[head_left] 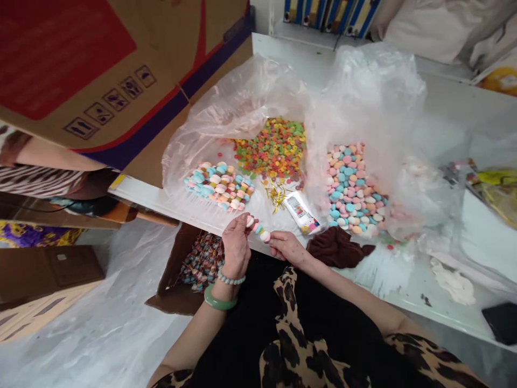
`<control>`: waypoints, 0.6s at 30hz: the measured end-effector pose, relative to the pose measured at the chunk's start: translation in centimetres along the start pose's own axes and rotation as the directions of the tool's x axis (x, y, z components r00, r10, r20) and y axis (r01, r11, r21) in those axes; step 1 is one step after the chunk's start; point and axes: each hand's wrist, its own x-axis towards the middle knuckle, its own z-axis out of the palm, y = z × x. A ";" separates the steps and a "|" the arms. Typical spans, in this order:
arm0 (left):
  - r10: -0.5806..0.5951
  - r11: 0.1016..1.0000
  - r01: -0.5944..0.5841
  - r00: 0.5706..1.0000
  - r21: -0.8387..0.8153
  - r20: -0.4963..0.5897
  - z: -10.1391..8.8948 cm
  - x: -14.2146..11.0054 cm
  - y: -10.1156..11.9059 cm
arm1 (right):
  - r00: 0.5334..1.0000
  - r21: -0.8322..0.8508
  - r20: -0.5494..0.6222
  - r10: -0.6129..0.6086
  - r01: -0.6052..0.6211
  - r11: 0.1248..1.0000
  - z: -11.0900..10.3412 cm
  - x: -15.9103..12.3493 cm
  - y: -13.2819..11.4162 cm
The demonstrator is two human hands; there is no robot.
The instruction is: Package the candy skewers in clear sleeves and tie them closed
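My left hand [236, 247], with a green bangle and a bead bracelet on its wrist, is closed on one end of a short candy string [258, 229] of pink, white and blue pieces. My right hand [287, 246] pinches the other end. Both hands hover at the near edge of the white table [424, 280]. Just beyond them lie a pile of finished candy strings [220, 185], a heap of small coloured candy rings [274, 148] and a clear bag of loose pastel candies [351, 188].
Gold twist ties [275, 194] and a small printed packet [302, 213] lie between the piles. A dark brown cloth [337, 249] rests at the table edge. Below sits an open carton of strung candy [202, 261]. A big cardboard box [100, 70] leans at left.
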 end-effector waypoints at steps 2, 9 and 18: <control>0.081 0.996 -0.081 0.997 0.021 0.013 0.8 -0.4 0.0 | 1.000 0.075 -0.004 -0.004 0.004 0.997 0.0 0.0 -0.1; 0.150 0.969 -0.162 0.986 0.188 0.080 5.2 -1.9 -0.8 | 0.995 0.282 -0.081 -0.059 0.080 0.956 -0.5 -2.2 -0.2; 0.034 0.703 -0.500 0.735 0.507 0.677 7.5 -5.5 -5.7 | 0.778 0.109 -0.586 -0.227 0.354 0.929 -8.9 -9.7 1.0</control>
